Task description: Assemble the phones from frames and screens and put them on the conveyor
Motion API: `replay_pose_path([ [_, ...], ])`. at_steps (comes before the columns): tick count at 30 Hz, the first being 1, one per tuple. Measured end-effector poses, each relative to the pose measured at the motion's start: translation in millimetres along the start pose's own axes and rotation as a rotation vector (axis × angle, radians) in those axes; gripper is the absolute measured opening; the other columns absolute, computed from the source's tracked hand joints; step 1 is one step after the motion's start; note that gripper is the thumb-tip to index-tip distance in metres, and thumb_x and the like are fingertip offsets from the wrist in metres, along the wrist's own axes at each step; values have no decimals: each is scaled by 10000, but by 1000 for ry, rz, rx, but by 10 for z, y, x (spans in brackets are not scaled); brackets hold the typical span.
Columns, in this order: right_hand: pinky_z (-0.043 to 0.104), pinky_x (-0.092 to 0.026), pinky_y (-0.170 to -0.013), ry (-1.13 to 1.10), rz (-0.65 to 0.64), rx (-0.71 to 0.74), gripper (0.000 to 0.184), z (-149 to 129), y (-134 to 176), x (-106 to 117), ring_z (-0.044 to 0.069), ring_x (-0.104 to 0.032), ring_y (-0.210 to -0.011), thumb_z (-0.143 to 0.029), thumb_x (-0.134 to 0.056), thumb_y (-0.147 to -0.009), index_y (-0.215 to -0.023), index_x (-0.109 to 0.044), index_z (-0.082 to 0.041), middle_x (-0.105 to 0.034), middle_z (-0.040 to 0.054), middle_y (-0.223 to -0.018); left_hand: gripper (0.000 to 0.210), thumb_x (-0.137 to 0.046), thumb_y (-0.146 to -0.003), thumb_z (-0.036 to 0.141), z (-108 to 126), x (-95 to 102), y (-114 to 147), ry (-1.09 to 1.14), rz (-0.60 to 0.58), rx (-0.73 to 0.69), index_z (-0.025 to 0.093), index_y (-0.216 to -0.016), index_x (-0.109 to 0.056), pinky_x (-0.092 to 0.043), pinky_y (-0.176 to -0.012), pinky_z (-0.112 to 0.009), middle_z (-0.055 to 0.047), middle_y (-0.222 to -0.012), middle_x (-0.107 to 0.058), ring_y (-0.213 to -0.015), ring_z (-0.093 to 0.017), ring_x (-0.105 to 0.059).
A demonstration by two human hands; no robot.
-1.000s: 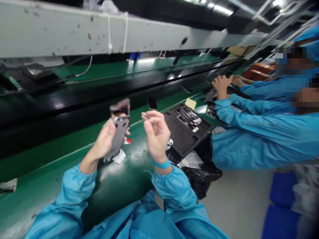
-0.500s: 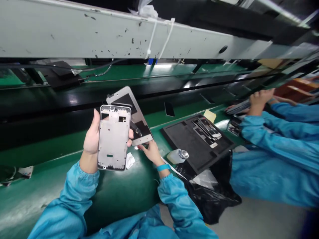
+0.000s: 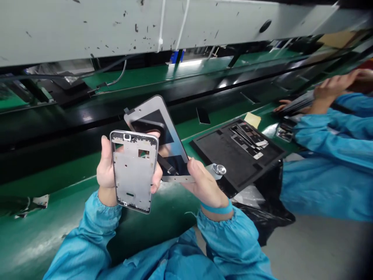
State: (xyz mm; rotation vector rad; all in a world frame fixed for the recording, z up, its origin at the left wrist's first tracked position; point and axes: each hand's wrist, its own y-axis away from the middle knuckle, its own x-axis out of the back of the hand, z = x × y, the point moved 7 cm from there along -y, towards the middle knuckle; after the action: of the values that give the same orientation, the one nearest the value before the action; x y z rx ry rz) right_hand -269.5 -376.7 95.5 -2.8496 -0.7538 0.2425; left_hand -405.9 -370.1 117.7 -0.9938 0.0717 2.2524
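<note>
One panel is now in the right hand.

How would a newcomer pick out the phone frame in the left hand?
Above the glossy green workbench, the bare left hand grips a flat, metallic-grey phone frame by its long edges. Unlike the silver panel with large black patches behind, it has small cut-outs and a slot near its lower end.
</note>
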Motion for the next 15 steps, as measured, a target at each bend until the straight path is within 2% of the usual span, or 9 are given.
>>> replay_pose_path([
  [4, 496, -706, -830, 140, 223, 125, 778, 123, 221, 215, 315, -814, -970, -781, -246, -1082, -1290, -771, -245, -815, 111, -990, 1045, -335, -863, 1028, 35, -10, 0, -68, 98, -88, 277, -1533, -615, -591, -578, -442, -148, -1015, -802, -620, -271, -700],
  [6, 484, -707, -724, 173, 282, 191, 743, 73, 349, 337, 308, -812, -864, -743, -244, -1083, -1279, -774, -261, -820, 130, -1041, 974, -310, -894, 1009, 92, -21, 1, -94, 166, -154, 305, -1476, -649, -591, -554, -410, -161, -1201, -800, -652, -261, -721],
  [9, 473, -703, -647, 210, 297, 258, 619, -81, 520, 491, 306, -802, -781, -691, -378, -1060, -1260, -783, -268, -811, 158, -1105, 914, -315, -933, 977, 140, -48, 0, -97, 238, -202, 335, -1509, -616, -615, -575, -398, -151, -1381, -752, -727, -267, -757],
  [12, 515, -718, -721, 289, 307, 301, 592, -264, 638, 539, 337, -809, -839, -711, -573, -999, -1338, -758, -262, -775, 186, -1168, 894, -294, -992, 918, 153, -45, -10, -57, 308, -246, 301, -1582, -559, -656, -655, -430, -147, -1287, -775, -789, -279, -774],
  [15, 579, -713, -787, 481, 396, 390, 562, -459, 672, 478, 361, -808, -921, -643, -762, -934, -1354, -736, -271, -740, 193, -1260, 841, -257, -1059, 838, 155, 27, -34, -43, 413, -306, 286, -1651, -487, -684, -754, -443, -125, -1229, -782, -874, -272, -788],
])
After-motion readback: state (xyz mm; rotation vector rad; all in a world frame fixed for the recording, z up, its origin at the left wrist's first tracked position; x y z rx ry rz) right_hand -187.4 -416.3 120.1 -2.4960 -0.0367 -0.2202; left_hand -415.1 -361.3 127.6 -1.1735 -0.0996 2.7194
